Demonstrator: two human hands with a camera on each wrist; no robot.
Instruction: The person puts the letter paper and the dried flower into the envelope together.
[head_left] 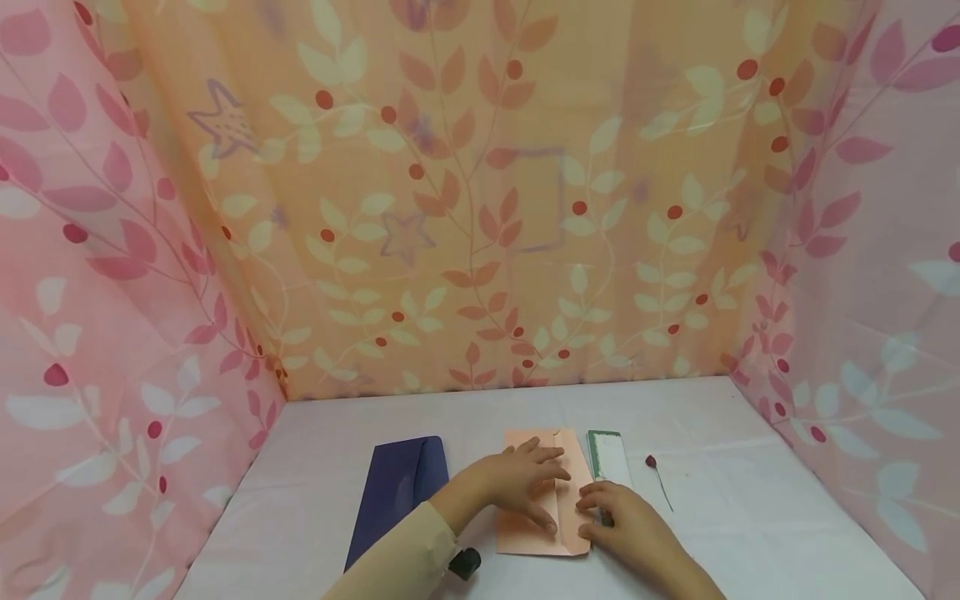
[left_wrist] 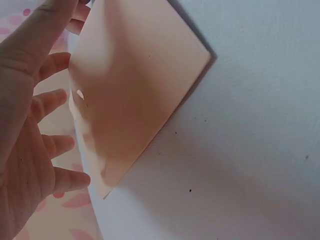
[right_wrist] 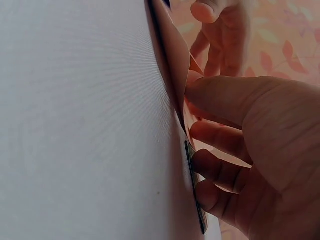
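Observation:
A peach envelope (head_left: 525, 533) lies on the white cloth, its flap side up and the flap along its right side. Over it my left hand (head_left: 521, 479) spreads its fingers; in the left wrist view those fingers (left_wrist: 57, 145) are apart and nearly straight. At the flap edge, my right hand (head_left: 633, 521) pinches the envelope between thumb and curled index finger, as the right wrist view shows the edge (right_wrist: 177, 65) lifted a little. The other right fingers rest over a white card with a green border (head_left: 611, 458), partly covered by that hand.
A navy envelope (head_left: 386, 492) lies to the left, partly behind my left forearm. Right of the card is a small dried red flower (head_left: 651, 461) on a thin stem. A black object (head_left: 465, 563) sits at my left wrist. Floral curtains (head_left: 480, 250) enclose the table's back and sides.

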